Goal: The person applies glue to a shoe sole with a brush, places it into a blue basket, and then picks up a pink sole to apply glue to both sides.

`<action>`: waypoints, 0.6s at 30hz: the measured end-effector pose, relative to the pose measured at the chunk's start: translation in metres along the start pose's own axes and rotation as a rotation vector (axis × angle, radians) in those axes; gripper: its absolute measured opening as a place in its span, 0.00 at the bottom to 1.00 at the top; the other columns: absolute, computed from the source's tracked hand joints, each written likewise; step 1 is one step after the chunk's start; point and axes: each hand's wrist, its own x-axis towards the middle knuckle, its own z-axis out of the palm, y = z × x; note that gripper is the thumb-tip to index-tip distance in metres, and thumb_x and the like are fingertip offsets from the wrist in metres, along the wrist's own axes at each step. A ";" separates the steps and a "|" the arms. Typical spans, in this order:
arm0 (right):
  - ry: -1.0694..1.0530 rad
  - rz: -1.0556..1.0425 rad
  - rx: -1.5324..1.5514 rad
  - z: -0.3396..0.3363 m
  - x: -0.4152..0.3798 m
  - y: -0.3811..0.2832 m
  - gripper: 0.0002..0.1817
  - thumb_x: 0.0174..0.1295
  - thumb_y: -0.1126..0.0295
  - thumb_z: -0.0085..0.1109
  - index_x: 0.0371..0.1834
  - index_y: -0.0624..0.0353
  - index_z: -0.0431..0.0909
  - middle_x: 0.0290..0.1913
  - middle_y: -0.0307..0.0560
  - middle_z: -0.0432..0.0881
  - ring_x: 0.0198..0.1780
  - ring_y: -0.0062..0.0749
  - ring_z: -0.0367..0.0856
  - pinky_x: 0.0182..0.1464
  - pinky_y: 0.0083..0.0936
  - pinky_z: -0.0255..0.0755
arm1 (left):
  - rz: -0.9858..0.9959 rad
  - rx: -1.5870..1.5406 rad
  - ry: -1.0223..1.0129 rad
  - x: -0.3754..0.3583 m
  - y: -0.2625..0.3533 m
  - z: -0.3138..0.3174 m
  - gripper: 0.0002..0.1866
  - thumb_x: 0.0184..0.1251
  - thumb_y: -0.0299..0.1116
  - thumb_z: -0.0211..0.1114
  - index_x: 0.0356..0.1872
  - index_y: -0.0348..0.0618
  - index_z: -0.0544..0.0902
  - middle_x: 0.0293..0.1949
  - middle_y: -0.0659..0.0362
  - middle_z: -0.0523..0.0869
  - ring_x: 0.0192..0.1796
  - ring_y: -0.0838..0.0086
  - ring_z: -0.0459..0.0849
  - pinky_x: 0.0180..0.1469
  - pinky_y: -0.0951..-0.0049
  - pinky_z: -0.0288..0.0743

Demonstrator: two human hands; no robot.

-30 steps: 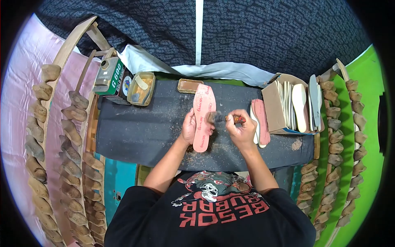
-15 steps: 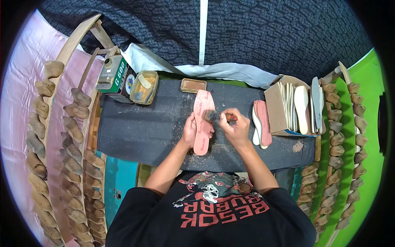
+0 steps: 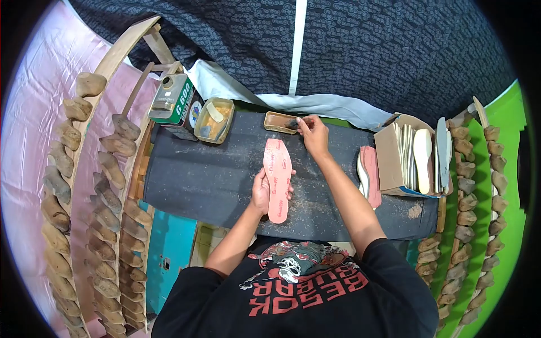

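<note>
My left hand (image 3: 261,192) is closed around a pink insole (image 3: 276,183) printed with red lettering, held upright over the table's near half. Its fingertips show at the insole's right edge. At the back of the table, my right hand (image 3: 313,135) grips a brush (image 3: 292,124). The dark bristles are in a small shallow tray (image 3: 273,120) with brownish contents; the brush's handle is mostly hidden by my hand. To the right lie a pink insole (image 3: 369,169) and a cream insole (image 3: 361,169), overlapping.
A cardboard box (image 3: 393,160) of upright insoles stands at right. Back left are a green G 600 can (image 3: 179,107) and a plastic tub (image 3: 226,133). Racks of wooden shoe lasts (image 3: 58,158) flank the dark, crumb-strewn table (image 3: 197,180).
My right hand has moved the brush from the insole's surface away to the small tray at the back. My left hand still holds the insole.
</note>
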 end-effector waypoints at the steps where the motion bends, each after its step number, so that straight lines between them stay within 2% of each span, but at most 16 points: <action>1: -0.009 0.000 0.002 0.005 0.002 0.007 0.13 0.69 0.65 0.67 0.41 0.66 0.81 0.32 0.46 0.88 0.31 0.22 0.86 0.34 0.21 0.79 | 0.003 0.002 0.014 -0.002 0.003 -0.002 0.36 0.78 0.60 0.35 0.71 0.44 0.70 0.61 0.48 0.81 0.39 0.64 0.86 0.35 0.62 0.83; 3: 0.028 0.016 -0.074 0.014 0.005 0.016 0.17 0.65 0.61 0.70 0.39 0.66 0.81 0.32 0.54 0.89 0.33 0.36 0.89 0.38 0.33 0.80 | 0.013 0.002 0.036 -0.006 0.008 -0.003 0.36 0.78 0.60 0.35 0.72 0.44 0.70 0.62 0.48 0.80 0.40 0.64 0.86 0.36 0.62 0.83; 6: 0.038 0.043 -0.067 0.016 0.005 0.015 0.17 0.64 0.61 0.71 0.39 0.66 0.81 0.33 0.56 0.89 0.35 0.39 0.90 0.39 0.35 0.80 | 0.038 0.043 0.069 -0.011 0.017 -0.005 0.36 0.80 0.61 0.34 0.72 0.45 0.69 0.63 0.48 0.80 0.41 0.65 0.86 0.38 0.62 0.85; 7: 0.038 0.041 -0.034 0.014 0.004 0.011 0.16 0.65 0.62 0.70 0.40 0.67 0.81 0.33 0.54 0.89 0.35 0.35 0.90 0.38 0.32 0.80 | 0.044 0.066 0.069 -0.011 0.019 -0.006 0.37 0.80 0.62 0.33 0.73 0.45 0.69 0.63 0.48 0.80 0.41 0.65 0.86 0.38 0.62 0.86; 8: 0.034 0.045 -0.037 0.011 0.001 0.007 0.16 0.65 0.62 0.70 0.40 0.67 0.81 0.33 0.54 0.89 0.35 0.35 0.90 0.38 0.32 0.80 | 0.046 0.089 0.067 -0.011 0.020 -0.007 0.37 0.81 0.62 0.33 0.73 0.45 0.68 0.64 0.48 0.79 0.42 0.65 0.86 0.39 0.62 0.86; 10: 0.059 0.073 0.120 0.001 -0.005 -0.015 0.13 0.68 0.66 0.68 0.41 0.67 0.80 0.34 0.48 0.88 0.31 0.25 0.88 0.33 0.21 0.80 | 0.048 0.076 0.063 -0.009 0.022 -0.007 0.37 0.81 0.63 0.33 0.73 0.45 0.68 0.64 0.48 0.79 0.43 0.66 0.86 0.39 0.62 0.87; 16: 0.127 0.052 0.338 -0.038 -0.029 -0.051 0.13 0.71 0.67 0.65 0.47 0.67 0.79 0.37 0.50 0.88 0.36 0.29 0.89 0.37 0.22 0.82 | 0.043 0.107 0.016 0.009 0.027 0.000 0.37 0.81 0.63 0.33 0.74 0.45 0.67 0.65 0.49 0.79 0.45 0.67 0.86 0.41 0.63 0.86; 18: 0.129 -0.041 0.428 -0.053 -0.049 -0.070 0.11 0.72 0.69 0.63 0.48 0.67 0.78 0.37 0.51 0.88 0.36 0.28 0.88 0.38 0.22 0.82 | 0.034 0.107 0.011 0.019 0.026 0.004 0.38 0.81 0.63 0.33 0.74 0.45 0.67 0.65 0.49 0.79 0.45 0.67 0.86 0.42 0.64 0.86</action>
